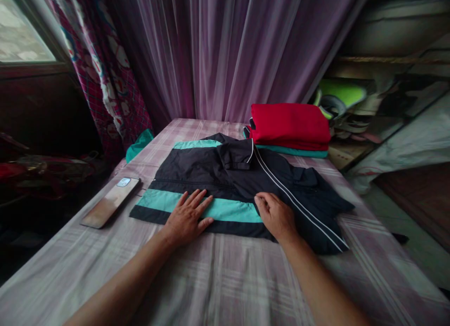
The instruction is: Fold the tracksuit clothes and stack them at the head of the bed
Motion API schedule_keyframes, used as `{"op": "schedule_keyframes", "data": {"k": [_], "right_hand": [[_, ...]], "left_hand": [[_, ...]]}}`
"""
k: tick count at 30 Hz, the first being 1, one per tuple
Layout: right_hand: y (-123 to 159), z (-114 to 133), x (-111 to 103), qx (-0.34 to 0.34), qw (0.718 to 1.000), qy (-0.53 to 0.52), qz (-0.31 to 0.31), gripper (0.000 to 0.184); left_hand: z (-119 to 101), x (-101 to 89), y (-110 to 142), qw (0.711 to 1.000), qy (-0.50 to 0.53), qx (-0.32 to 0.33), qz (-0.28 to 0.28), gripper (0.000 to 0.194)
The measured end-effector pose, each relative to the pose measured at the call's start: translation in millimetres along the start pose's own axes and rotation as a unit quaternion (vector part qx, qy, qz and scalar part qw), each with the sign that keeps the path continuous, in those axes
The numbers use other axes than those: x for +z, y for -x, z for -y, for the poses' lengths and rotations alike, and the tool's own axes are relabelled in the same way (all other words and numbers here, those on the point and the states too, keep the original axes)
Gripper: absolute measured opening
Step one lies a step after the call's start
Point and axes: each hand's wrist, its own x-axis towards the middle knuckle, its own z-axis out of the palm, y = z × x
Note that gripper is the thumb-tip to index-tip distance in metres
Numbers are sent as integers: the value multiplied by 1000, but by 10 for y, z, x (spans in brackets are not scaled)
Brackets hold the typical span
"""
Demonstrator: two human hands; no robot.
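A dark jacket [197, 169] with turquoise bands and thin white piping lies spread on the table, its sleeve at the right folded across. My left hand [188, 218] rests flat on the lower turquoise band, fingers spread and holding nothing. At that band's right end, my right hand [276, 216] has its fingers curled together against the jacket's fabric, pinching it near the sleeve. Its fingertips are partly hidden.
A checked cloth [225, 279] covers the table. Behind the jacket sits a stack of folded clothes, a red garment [290, 124] on top. A phone [110, 203] lies near the left edge. Purple curtains [232, 54] hang at the back, with cluttered shelves [372, 61] to the right.
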Motion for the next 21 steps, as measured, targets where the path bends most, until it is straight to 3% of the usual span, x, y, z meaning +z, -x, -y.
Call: {"op": "schedule_keyframes", "data": {"k": [4, 6, 8, 11, 13, 15, 18, 21], "right_hand": [[-53, -55, -10, 70, 989, -129, -15, 44], [-83, -87, -43, 124, 959, -255, -30, 48], [-118, -142, -97, 194, 893, -403, -48, 50], [-180, -265, -216, 280, 747, -601, -45, 38], [-218, -351, -298, 306, 652, -693, -35, 26], [-244, -416, -359, 311, 576, -755, -32, 17], [-261, -464, -384, 314, 519, -794, -45, 15], [-265, -483, -350, 308, 523, -794, -46, 13]], "left_hand": [[246, -44, 50, 995, -19, -94, 13, 61], [372, -57, 54, 989, -32, -144, 14, 60], [467, -58, 42, 983, -43, -176, 12, 60], [528, -49, -8, 976, -54, -209, 5, 59], [511, -61, -81, 973, -58, -224, 0, 57], [444, -110, -209, 976, -57, -210, -10, 56], [239, -255, -526, 988, -44, -140, -50, 52], [-62, -412, -966, 994, -16, -60, -85, 45]]}}
